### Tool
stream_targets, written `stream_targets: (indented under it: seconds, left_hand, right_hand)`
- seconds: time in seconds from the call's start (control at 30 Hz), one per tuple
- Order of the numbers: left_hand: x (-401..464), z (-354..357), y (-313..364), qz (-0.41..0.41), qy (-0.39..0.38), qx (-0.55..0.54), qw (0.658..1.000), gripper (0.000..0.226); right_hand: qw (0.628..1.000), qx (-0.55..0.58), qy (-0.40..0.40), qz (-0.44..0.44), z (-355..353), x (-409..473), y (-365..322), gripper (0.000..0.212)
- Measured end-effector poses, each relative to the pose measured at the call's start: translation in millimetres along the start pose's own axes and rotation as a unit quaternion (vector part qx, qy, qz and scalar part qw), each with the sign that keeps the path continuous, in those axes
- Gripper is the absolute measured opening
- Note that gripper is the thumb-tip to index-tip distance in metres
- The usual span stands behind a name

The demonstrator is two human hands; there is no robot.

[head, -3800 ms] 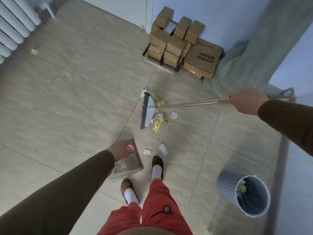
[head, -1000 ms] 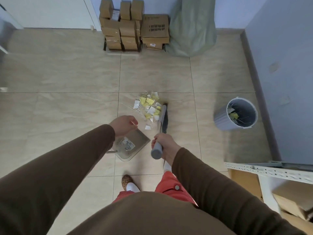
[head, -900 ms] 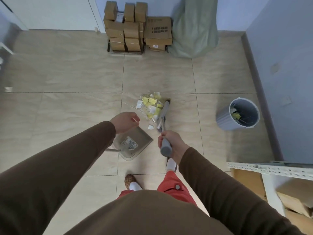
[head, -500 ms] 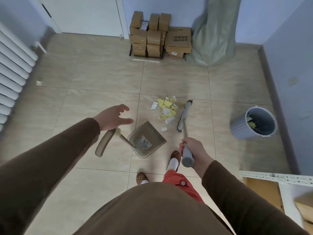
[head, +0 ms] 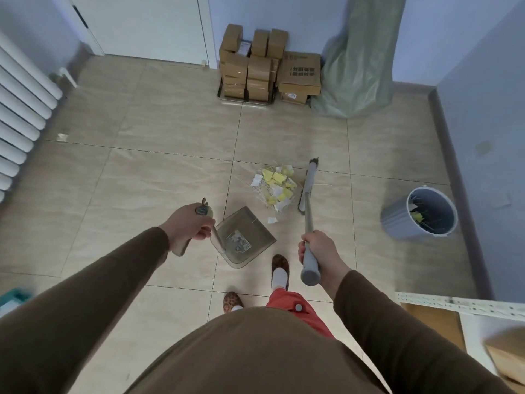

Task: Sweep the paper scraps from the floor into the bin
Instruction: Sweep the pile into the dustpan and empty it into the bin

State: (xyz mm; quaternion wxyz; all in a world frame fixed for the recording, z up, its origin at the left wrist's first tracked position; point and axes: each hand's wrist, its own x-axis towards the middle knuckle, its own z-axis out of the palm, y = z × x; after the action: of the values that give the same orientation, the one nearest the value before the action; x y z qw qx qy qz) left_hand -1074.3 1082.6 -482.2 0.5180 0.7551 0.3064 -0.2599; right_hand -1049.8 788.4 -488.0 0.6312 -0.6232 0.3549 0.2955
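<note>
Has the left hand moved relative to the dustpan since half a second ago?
Yes. The left hand was open above the dustpan handle; now it is closed around the handle, beside the pan, which lies on the same floor tile.

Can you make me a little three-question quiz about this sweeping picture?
1. True or false: the bin already has some scraps inside.
2. Which hand holds the broom: A left, B right?
3. Fill in: the paper pile lies between the broom head and the ____.

Key: 1 true. 2 B: the right hand grips it; the left hand holds the dustpan handle. 3 dustpan.
</note>
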Motion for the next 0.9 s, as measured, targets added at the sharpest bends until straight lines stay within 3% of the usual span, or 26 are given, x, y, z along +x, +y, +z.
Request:
stream_targets:
  seconds: [0.23,0.53,0.73,0.9]
  left_hand:
    - [25,26,58,0.016,0.023,0.01,1.0,0.016]
    - [74,48,129,0.004,0.043,-0.001,0.999,0.014]
    - [100,58,158,0.014,0.049,0.019,0.999,0.014]
    - [117,57,176,0.013,0.061,0.002,0.998,0.017]
  right_hand:
    - [0.999,-0.041,-0.002,-0.027,-26,26,-23,0.011]
    - [0.982,-0.185,-0.013,-0.039,-55,119,-98,0.031]
    - [0.94,-0.337,-0.014,-0.049,-56,203,-163,0.029]
    - [0.889,-0.456,-0.027,-0.018,-40,241,-174,0.034]
